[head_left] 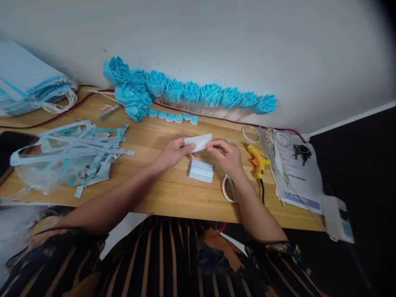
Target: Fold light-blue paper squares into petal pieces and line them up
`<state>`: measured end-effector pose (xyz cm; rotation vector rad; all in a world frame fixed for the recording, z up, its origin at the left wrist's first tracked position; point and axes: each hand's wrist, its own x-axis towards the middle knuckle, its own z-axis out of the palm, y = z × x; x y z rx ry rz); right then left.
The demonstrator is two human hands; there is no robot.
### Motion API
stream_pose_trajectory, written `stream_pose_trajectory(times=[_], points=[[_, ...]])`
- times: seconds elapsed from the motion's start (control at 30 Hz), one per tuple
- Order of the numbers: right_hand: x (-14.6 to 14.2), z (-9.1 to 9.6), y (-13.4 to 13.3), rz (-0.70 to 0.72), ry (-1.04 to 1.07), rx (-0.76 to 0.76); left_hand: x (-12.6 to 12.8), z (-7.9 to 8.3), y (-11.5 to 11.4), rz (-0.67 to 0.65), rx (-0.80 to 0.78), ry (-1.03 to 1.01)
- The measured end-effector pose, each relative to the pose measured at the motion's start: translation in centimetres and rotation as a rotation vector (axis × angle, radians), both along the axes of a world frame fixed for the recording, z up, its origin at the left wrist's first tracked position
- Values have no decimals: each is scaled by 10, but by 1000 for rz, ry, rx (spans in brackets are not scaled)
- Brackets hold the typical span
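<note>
A small white rectangular piece of paper or fabric (198, 142) is held up over the middle of the table. My left hand (177, 153) pinches its left end, thumb on top. At the right end, the thumb and fingertips of my right hand (227, 156) close on its edge. Just below my hands lies a small stack of similar pale blue-white pieces (200, 170). Farther back, several folded blue petals (170, 117) sit in a row. Blue handmade flowers (192, 92) on thin sticks lean along the wall.
A yellow glue gun (259, 161) lies right of my hands, with tape rolls (228, 194) nearby. Tangled cut strips (93, 144) cover the left side, beside a dark phone (14, 150). Bagged sheets (34, 82) stand back left; keys (302, 152) rest on papers (297, 177) at right.
</note>
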<state>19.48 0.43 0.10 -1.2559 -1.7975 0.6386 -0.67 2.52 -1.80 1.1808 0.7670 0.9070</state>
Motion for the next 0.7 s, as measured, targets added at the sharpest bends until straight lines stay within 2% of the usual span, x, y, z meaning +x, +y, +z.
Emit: stream_pose_trajectory(times=[0.2, 0.4, 0.7], points=[[0, -10, -5, -12, 100, -27, 1, -7, 2, -55, 50, 38], [-3, -14, -7, -76, 130, -56, 1, -3, 0, -39, 31, 65], [-5, -15, -8, -79, 145, -61, 4, 0, -3, 78, 37, 90]])
